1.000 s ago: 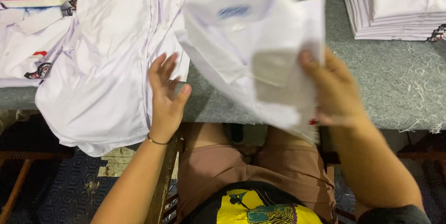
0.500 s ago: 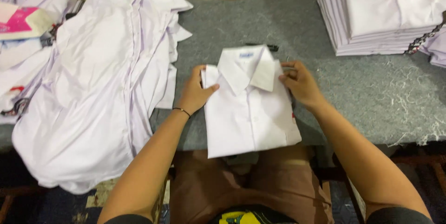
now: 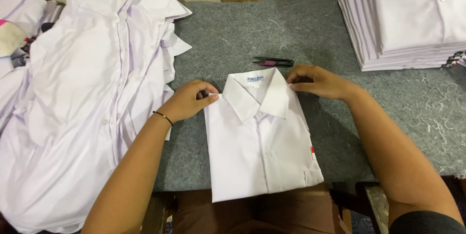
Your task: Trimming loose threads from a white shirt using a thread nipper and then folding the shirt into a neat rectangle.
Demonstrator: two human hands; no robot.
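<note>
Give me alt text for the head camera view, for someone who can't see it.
A folded white shirt lies collar-up on a grey felt table, the person's left hand and right hand pinching its shoulders. Unfolded white shirts are heaped at left, a folded stack stands at right, and small thread snips lie behind the collar.

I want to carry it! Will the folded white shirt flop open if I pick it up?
Probably. The folded shirt is thin cloth, so its unsupported ends would likely droop. It looks light. The left hand and right hand hold its shoulders, suggesting folds shift easily.
</note>
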